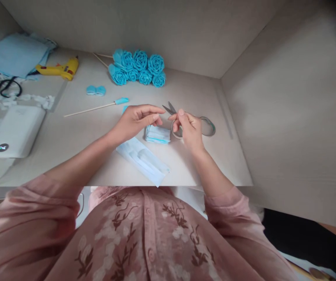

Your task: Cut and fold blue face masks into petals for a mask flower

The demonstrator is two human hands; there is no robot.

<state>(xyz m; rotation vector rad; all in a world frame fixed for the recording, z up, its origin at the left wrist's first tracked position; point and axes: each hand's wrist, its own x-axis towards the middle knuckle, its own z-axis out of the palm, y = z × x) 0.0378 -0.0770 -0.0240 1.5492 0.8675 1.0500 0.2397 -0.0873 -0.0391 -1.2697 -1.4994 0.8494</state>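
Observation:
My left hand [140, 119] is over the middle of the table, its fingers stretched and slightly bent, with nothing visible in them. Facing it, my right hand [189, 128] has thumb and forefinger pressed together; whatever may be pinched there is too small to make out. Behind the right hand are scissors [208, 125], their blades partly spread and their middle hidden by the hand. Between and below both hands sits a small stack of cut light-blue fabric pieces [158, 135]. A longer pale-blue fabric strip [144, 162] lies near the table's front edge, partly under my left wrist.
Blue crepe-like roses [140, 60] lie at the back. A thin stick with a blue tip [122, 100] and a small blue bow-shaped piece [95, 90] lie left. Further left are a yellow glue gun [65, 70], pale-blue sheets [18, 54] and a white power bank [17, 130]. Panels enclose the table.

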